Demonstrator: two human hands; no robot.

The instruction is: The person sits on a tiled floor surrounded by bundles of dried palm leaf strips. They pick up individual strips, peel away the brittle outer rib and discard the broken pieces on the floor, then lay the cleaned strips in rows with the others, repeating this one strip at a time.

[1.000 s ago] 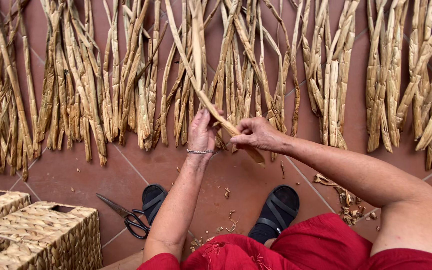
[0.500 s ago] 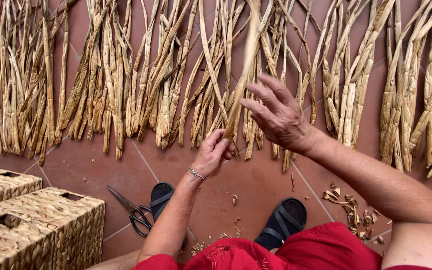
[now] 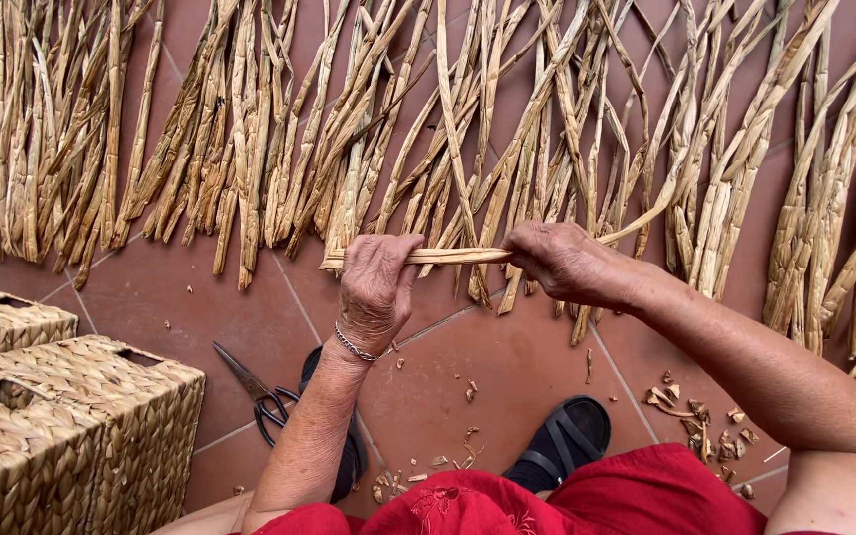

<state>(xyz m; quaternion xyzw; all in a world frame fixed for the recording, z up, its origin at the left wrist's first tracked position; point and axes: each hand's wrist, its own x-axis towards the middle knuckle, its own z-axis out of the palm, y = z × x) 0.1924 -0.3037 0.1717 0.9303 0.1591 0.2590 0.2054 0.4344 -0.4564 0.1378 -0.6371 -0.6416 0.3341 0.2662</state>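
I see my two hands gripping one dry reed strip (image 3: 458, 257) flat over the tiled floor (image 3: 507, 367): left hand (image 3: 374, 287) and right hand (image 3: 562, 263) closed around it. Two woven baskets (image 3: 61, 416) and one pair of scissors (image 3: 260, 396) sit nearby.

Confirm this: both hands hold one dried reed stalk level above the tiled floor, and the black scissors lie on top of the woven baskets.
Not quite. In the head view the scissors lie on the tiled floor beside the woven baskets, not on them. The left hand and right hand do hold one dried reed stalk level.
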